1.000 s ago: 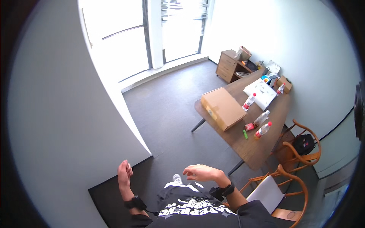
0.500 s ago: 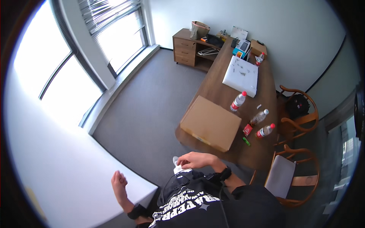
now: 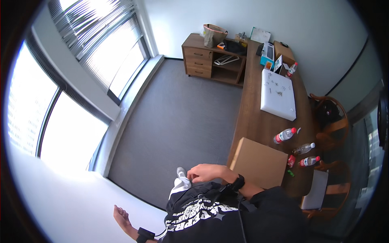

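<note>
Seen from head cam, looking down. Right hand [image 3: 206, 173] curled, fingertips pinched on white cloth [image 3: 180, 183] at chest, over black shirt [image 3: 210, 216]; black strap at wrist. Left hand [image 3: 121, 216] hung low at lower left, fingers loosely spread, gripping nothing, close to white wall [image 3: 60, 202]; black band at wrist.

Containers: cardboard box [image 3: 259, 163] lay flat on near end of desk [image 3: 255, 121], flaps shut, contents hidden; just beside right forearm. Three clear bottles, red caps, lay on sides right of box: one [image 3: 284, 135] nearer desk middle, two [image 3: 304, 148] [image 3: 309, 161] near desk's right edge; liquid level too small to tell. Small red item [image 3: 291, 160] and green item [image 3: 290, 173] between box and bottles. White flat case [image 3: 277, 94] farther up desk, small dark bits scattered on top. Another bottle [image 3: 290, 69] upright at far end w/ clutter. Tan bag [image 3: 213, 35] stood on low cabinet [image 3: 212, 60]; cabinet w/ drawers at left, open shelf at right holding flat items.

Edges & room: desk ran long along right, its left edge bordering wide grey carpet [image 3: 178, 117]. Windows [image 3: 73, 101] along left. Two wooden chairs [image 3: 330, 125] [image 3: 324, 190] tucked at desk's right side, near wall.
</note>
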The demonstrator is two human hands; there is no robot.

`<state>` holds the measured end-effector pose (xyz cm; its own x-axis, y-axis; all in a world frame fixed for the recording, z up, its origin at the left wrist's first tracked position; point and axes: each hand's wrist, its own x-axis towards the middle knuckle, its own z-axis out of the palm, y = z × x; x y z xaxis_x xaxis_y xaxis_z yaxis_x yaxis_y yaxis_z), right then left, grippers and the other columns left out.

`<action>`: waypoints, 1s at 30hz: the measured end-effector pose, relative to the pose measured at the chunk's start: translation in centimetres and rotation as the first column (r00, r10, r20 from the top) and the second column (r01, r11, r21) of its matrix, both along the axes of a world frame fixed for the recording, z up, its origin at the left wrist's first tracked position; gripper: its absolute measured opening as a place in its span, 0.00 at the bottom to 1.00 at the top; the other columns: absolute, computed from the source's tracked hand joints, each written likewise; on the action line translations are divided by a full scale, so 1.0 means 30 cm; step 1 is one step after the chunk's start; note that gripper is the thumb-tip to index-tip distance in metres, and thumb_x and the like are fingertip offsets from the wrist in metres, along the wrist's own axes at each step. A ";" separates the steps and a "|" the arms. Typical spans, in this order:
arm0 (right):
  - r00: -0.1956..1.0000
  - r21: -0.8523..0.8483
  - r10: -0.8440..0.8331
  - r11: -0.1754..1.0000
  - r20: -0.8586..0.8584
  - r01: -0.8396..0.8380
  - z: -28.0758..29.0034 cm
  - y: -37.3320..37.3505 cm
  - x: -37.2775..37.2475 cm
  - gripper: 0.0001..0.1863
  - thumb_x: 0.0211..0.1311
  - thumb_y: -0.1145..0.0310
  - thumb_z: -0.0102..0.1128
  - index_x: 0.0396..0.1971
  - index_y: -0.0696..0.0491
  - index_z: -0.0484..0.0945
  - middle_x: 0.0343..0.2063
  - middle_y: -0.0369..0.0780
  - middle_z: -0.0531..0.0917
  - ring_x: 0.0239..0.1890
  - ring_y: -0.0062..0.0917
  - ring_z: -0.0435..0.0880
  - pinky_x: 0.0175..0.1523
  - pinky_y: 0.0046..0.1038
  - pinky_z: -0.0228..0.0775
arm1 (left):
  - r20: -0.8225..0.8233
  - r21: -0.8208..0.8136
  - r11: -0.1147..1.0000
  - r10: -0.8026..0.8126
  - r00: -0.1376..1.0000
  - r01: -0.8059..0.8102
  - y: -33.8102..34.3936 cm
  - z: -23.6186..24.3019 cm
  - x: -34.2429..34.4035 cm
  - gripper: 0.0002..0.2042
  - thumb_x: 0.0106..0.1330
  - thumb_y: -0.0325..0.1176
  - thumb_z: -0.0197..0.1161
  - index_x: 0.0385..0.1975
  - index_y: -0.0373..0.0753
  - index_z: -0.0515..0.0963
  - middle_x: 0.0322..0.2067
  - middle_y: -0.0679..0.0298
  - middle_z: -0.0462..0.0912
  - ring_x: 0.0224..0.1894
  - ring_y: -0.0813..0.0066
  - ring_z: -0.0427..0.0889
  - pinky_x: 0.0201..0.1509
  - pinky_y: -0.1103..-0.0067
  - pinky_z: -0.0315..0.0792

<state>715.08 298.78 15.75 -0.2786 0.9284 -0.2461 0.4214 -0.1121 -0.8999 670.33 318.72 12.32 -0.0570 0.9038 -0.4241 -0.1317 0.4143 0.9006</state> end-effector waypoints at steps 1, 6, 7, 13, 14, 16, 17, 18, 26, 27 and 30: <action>0.998 -0.048 -0.041 0.998 0.050 0.044 0.004 0.056 0.023 0.15 0.57 0.68 0.55 0.44 0.58 0.75 0.37 0.45 0.81 0.40 0.34 0.80 0.46 0.32 0.70 | -0.031 0.016 1.000 0.013 0.999 -0.013 0.122 0.002 0.039 0.18 0.70 0.40 0.47 0.16 0.48 0.57 0.13 0.75 0.52 0.12 0.87 0.49 0.15 0.85 0.43; 0.966 -0.092 -0.259 0.962 0.006 0.259 0.058 0.285 0.182 0.15 0.59 0.67 0.54 0.44 0.56 0.75 0.37 0.45 0.82 0.41 0.34 0.80 0.47 0.31 0.70 | 0.059 0.117 0.986 -0.130 0.990 0.122 0.732 0.039 0.405 0.19 0.71 0.41 0.48 0.16 0.48 0.57 0.12 0.76 0.51 0.12 0.89 0.48 0.13 0.85 0.43; 0.958 -0.103 -0.286 0.953 0.012 0.285 0.066 0.299 0.216 0.15 0.59 0.67 0.54 0.44 0.56 0.75 0.37 0.45 0.82 0.41 0.34 0.80 0.47 0.31 0.70 | 0.021 0.142 0.970 -0.203 0.979 0.198 0.817 0.052 0.519 0.18 0.70 0.42 0.50 0.16 0.49 0.58 0.12 0.77 0.52 0.12 0.89 0.49 0.14 0.86 0.44; 0.820 -0.186 -0.558 0.799 0.128 0.572 0.021 0.381 0.512 0.16 0.61 0.65 0.55 0.45 0.57 0.75 0.37 0.43 0.82 0.40 0.32 0.81 0.46 0.29 0.71 | -0.146 0.223 0.725 -0.636 0.757 0.652 1.129 0.127 1.287 0.16 0.69 0.41 0.53 0.18 0.45 0.65 0.13 0.74 0.61 0.13 0.87 0.58 0.16 0.87 0.50; 0.799 -0.200 -0.592 0.775 0.105 0.600 -0.002 0.388 0.562 0.15 0.60 0.65 0.55 0.44 0.57 0.75 0.36 0.42 0.82 0.39 0.31 0.81 0.46 0.29 0.71 | -0.154 0.220 0.699 -0.664 0.731 0.681 1.157 0.126 1.390 0.16 0.68 0.41 0.53 0.18 0.45 0.65 0.13 0.73 0.61 0.13 0.87 0.58 0.16 0.87 0.51; 0.761 -0.242 -0.646 0.729 0.065 0.640 -0.028 0.419 0.669 0.16 0.59 0.65 0.56 0.44 0.56 0.76 0.36 0.42 0.82 0.39 0.30 0.81 0.46 0.28 0.71 | -0.177 0.215 0.669 -0.690 0.702 0.712 1.200 0.094 1.577 0.16 0.69 0.41 0.53 0.17 0.45 0.64 0.13 0.74 0.60 0.13 0.87 0.58 0.16 0.86 0.51; 0.755 -0.248 -0.647 0.718 0.107 0.651 -0.036 0.429 0.751 0.16 0.58 0.66 0.56 0.45 0.56 0.76 0.36 0.42 0.82 0.39 0.30 0.81 0.46 0.28 0.71 | -0.197 0.210 0.649 -0.705 0.682 0.731 1.216 0.073 1.667 0.16 0.69 0.41 0.53 0.17 0.45 0.64 0.13 0.74 0.59 0.13 0.87 0.58 0.16 0.86 0.51; 0.744 -0.261 -0.653 0.701 0.138 0.664 -0.045 0.442 0.834 0.16 0.58 0.66 0.56 0.45 0.56 0.76 0.36 0.43 0.82 0.39 0.30 0.81 0.45 0.28 0.71 | -0.209 0.204 0.641 -0.710 0.673 0.740 1.233 0.057 1.739 0.16 0.69 0.41 0.53 0.17 0.45 0.64 0.13 0.74 0.59 0.13 0.87 0.58 0.16 0.86 0.51; 0.589 -0.158 -0.762 0.569 0.269 0.807 -0.027 0.521 1.453 0.15 0.58 0.68 0.58 0.45 0.57 0.75 0.37 0.43 0.82 0.40 0.31 0.81 0.45 0.29 0.72 | -0.047 0.019 0.637 -0.769 0.637 0.770 1.337 0.010 2.234 0.17 0.69 0.42 0.52 0.17 0.46 0.64 0.12 0.74 0.59 0.13 0.86 0.57 0.17 0.86 0.52; 0.583 -0.168 -0.767 0.559 0.267 0.812 -0.017 0.525 1.527 0.15 0.58 0.68 0.58 0.45 0.57 0.75 0.37 0.43 0.82 0.40 0.31 0.81 0.45 0.29 0.72 | -0.070 0.039 0.677 -0.732 0.678 0.735 1.339 0.010 2.306 0.17 0.69 0.42 0.52 0.17 0.46 0.64 0.12 0.74 0.59 0.13 0.86 0.57 0.17 0.86 0.52; 0.526 -0.180 -0.831 0.498 0.181 0.848 -0.029 0.512 1.710 0.16 0.58 0.68 0.58 0.45 0.57 0.75 0.39 0.43 0.81 0.41 0.31 0.80 0.47 0.29 0.72 | -0.109 0.045 0.689 -0.716 0.689 0.723 1.362 -0.006 2.550 0.17 0.68 0.42 0.53 0.17 0.46 0.65 0.12 0.74 0.59 0.13 0.86 0.58 0.17 0.86 0.52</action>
